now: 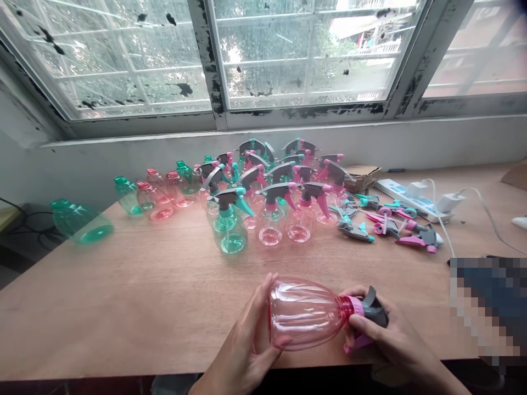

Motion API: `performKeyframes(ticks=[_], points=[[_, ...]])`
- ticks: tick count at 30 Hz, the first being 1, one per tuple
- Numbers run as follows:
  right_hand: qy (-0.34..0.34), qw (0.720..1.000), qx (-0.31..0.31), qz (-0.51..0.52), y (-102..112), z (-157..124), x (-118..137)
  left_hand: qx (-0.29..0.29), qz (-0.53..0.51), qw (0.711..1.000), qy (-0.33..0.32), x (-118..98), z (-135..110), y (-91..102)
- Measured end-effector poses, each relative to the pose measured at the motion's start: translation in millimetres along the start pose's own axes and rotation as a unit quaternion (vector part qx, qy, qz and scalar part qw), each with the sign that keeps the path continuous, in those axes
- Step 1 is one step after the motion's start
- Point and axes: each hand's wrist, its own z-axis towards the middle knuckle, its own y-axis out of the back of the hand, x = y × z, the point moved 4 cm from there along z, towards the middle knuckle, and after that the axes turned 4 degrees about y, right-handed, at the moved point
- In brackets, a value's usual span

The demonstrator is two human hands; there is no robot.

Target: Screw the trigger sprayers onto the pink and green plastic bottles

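A clear pink spray bottle [307,312] lies on its side over the near edge of the wooden table [144,285]. My left hand [251,340] wraps round its round base. My right hand [381,340] grips the grey and pink trigger head [368,315] at the bottle's neck. A group of pink and teal spray bottles with trigger heads [267,192] stands upright in the middle of the table. Several bare bottles without heads [158,195] stand to its left. Loose trigger heads [387,222] lie to its right.
A teal bottle [80,222] lies on its side at the table's left edge. A white power strip with plugs and cables [415,200] sits at the right, behind it a piece of cardboard [362,175]. A window wall runs along the back.
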Motion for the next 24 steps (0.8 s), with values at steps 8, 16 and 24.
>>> performKeyframes(ticks=[8,16,24], points=[[-0.007,1.0,-0.007,-0.007,-1.5,0.1,1.1,0.008,-0.002,1.0,0.002,-1.8,1.2,-0.2],[-0.017,1.0,-0.016,-0.001,-3.5,-2.1,3.2,0.011,0.003,1.0,-0.002,-2.7,0.9,0.6],[-0.012,1.0,-0.019,-0.002,-2.3,-1.0,3.3,0.008,-0.023,0.999,0.027,-0.5,0.6,0.4]])
